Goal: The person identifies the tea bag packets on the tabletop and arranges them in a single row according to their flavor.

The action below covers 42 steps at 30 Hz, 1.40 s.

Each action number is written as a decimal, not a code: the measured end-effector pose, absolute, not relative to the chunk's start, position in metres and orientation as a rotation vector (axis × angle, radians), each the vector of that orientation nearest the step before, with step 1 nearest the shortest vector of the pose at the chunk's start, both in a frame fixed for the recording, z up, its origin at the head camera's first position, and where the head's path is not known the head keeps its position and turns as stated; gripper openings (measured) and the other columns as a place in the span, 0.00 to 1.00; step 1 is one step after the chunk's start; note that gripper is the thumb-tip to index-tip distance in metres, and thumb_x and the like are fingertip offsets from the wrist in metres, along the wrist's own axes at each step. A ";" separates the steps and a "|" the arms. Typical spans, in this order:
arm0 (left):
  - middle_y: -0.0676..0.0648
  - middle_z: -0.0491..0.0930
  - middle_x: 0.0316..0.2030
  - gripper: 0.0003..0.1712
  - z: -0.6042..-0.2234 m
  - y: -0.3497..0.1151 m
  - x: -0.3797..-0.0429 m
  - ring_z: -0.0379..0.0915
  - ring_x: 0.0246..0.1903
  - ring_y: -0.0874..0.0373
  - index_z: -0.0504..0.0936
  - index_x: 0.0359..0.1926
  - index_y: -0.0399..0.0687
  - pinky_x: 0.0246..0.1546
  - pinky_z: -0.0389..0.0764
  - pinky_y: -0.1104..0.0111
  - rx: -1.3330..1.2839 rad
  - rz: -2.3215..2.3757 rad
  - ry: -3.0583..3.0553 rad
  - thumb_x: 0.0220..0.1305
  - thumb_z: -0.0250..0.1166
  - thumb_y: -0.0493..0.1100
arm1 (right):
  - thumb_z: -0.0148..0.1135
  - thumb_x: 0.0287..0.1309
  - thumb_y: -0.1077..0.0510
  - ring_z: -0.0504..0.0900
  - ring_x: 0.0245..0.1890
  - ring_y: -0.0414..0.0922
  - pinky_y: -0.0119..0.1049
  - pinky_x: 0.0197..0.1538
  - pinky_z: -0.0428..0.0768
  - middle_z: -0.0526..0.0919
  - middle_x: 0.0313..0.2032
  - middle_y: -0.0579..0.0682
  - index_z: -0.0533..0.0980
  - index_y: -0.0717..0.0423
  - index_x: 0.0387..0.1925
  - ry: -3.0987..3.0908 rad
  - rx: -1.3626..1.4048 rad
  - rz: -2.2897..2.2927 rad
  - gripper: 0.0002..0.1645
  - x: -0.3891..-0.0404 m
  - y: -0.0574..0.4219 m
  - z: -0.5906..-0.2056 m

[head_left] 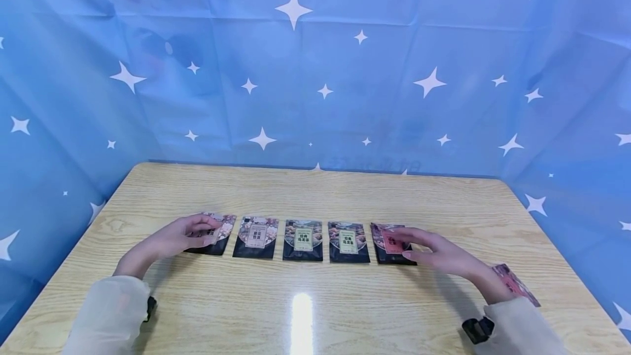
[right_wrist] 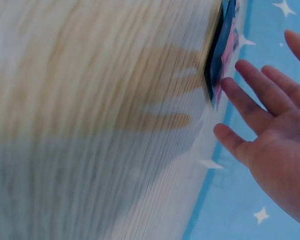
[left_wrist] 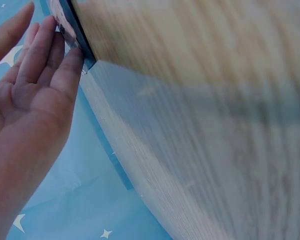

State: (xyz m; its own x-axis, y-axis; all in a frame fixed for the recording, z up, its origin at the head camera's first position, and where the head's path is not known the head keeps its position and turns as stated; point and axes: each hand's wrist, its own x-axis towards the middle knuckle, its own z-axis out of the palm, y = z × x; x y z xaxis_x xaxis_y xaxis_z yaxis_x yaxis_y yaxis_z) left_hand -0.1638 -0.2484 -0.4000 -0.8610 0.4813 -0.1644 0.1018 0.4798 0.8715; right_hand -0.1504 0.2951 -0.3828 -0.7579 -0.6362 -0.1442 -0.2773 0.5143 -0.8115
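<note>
On the table lies a row of dark tea sachets with printed fronts. My left hand (head_left: 194,232) is over the leftmost sachet (head_left: 224,229), its relaxed fingertips at the printed face, as the left wrist view also shows. My right hand (head_left: 434,250) hovers by the rightmost sachet of the row (head_left: 386,255), which has a red label. In the right wrist view the right fingers (right_wrist: 255,97) are spread and extended near that sachet's edge. Whether these fingertips touch it, I cannot tell. Between the hands lie a pink-labelled sachet (head_left: 256,237) and two green-labelled sachets, one left (head_left: 303,240), one right (head_left: 349,241).
Another red-labelled sachet (head_left: 515,284) lies askew at the right, partly hidden by the right forearm. The wooden table (head_left: 315,190) ends against a blue star-patterned cloth (head_left: 315,114) at the back and sides. Light glares off the front of the tabletop.
</note>
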 end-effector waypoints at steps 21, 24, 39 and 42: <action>0.29 0.62 0.59 0.23 -0.400 -0.247 -0.161 0.56 0.60 0.35 0.67 0.57 0.31 0.49 0.72 0.59 0.477 1.360 2.334 0.63 0.58 0.38 | 0.47 0.67 0.56 0.69 0.56 0.37 0.28 0.47 0.73 0.61 0.60 0.71 0.53 0.70 0.65 2.465 -0.336 -1.259 0.32 -0.114 0.347 -0.366; 0.29 0.62 0.59 0.23 -0.401 -0.247 -0.161 0.56 0.60 0.35 0.67 0.57 0.31 0.49 0.72 0.59 0.479 1.366 2.329 0.63 0.58 0.38 | 0.47 0.67 0.58 0.69 0.50 0.23 0.26 0.44 0.74 0.62 0.57 0.74 0.53 0.74 0.63 2.494 -0.356 -1.277 0.31 -0.107 0.357 -0.369; 0.27 0.62 0.58 0.22 -0.399 -0.247 -0.161 0.56 0.59 0.33 0.67 0.56 0.28 0.49 0.72 0.61 0.536 1.360 2.339 0.63 0.57 0.35 | 0.44 0.69 0.53 0.76 0.35 0.32 0.37 0.29 0.75 0.74 0.52 0.57 0.49 0.72 0.65 2.460 -0.011 -1.151 0.34 -0.080 0.410 -0.368; 0.27 0.63 0.58 0.22 -0.399 -0.247 -0.161 0.56 0.59 0.33 0.67 0.56 0.28 0.49 0.72 0.60 0.547 1.358 2.338 0.63 0.57 0.36 | 0.43 0.69 0.54 0.77 0.36 0.34 0.37 0.30 0.75 0.75 0.51 0.57 0.49 0.74 0.65 2.486 -0.013 -1.130 0.34 -0.075 0.418 -0.368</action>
State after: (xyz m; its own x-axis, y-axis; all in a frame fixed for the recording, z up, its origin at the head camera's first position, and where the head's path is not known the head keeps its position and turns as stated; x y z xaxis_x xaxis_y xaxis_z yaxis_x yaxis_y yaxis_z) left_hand -0.1612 -0.2467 -0.3987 -0.8519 0.5077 -0.1287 0.1397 0.4571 0.8784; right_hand -0.0752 0.4181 -0.3683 -0.9169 -0.1734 -0.3594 0.1567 0.6718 -0.7240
